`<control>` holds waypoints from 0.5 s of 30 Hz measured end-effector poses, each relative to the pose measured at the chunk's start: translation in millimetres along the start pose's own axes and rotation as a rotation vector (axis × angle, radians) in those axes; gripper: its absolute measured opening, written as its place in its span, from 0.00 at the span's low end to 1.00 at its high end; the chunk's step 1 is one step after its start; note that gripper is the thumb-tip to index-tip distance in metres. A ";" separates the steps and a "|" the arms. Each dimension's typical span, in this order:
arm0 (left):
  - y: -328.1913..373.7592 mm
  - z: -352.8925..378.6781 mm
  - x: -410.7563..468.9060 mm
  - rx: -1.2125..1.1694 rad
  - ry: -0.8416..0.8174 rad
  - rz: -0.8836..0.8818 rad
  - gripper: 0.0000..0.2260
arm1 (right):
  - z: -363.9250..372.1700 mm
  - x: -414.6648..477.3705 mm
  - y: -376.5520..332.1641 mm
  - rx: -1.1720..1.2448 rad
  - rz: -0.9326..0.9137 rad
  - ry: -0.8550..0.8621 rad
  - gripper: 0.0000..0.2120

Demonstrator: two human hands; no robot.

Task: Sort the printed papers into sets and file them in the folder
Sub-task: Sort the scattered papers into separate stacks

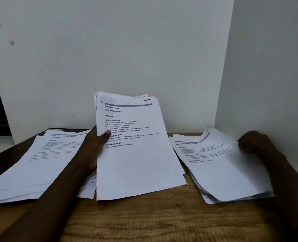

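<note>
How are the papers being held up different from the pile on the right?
The held papers stand tilted up, gripped by the left hand; the right pile lies on the table. The held papers are fairly squared; the right pile is fanned, its top sheet curling. Both are white printed pages.

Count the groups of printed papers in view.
3: left pile on the table; middle bundle, in the left hand; right pile, gripped by the right hand. Others may be hidden.
</note>
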State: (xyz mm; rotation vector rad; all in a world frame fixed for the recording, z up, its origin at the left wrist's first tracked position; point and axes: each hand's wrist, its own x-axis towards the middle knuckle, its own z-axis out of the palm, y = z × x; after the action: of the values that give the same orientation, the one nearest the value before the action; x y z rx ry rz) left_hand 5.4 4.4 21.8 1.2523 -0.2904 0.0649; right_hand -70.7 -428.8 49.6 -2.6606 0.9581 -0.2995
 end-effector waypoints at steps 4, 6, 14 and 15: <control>2.3 2.3 -3.2 -0.026 -0.013 -0.002 0.15 | 17.0 -18.4 -18.0 -0.028 -0.073 -0.061 0.27; 4.8 4.0 -5.5 -0.059 -0.028 -0.010 0.15 | 20.5 -38.9 -40.7 0.168 -0.240 0.080 0.26; 14.4 10.3 -9.5 -0.191 -0.113 -0.116 0.15 | 22.0 -120.2 -116.6 1.342 -0.311 -0.880 0.30; 13.0 10.2 -9.7 -0.150 -0.120 -0.118 0.15 | 21.0 -122.0 -117.7 1.393 -0.313 -0.936 0.31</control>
State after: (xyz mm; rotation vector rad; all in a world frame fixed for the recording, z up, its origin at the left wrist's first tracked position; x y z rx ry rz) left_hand -8.5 -0.1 34.2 1.1236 -0.3183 -0.1319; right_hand -87.9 -259.1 59.1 -1.3044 -0.0741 0.1907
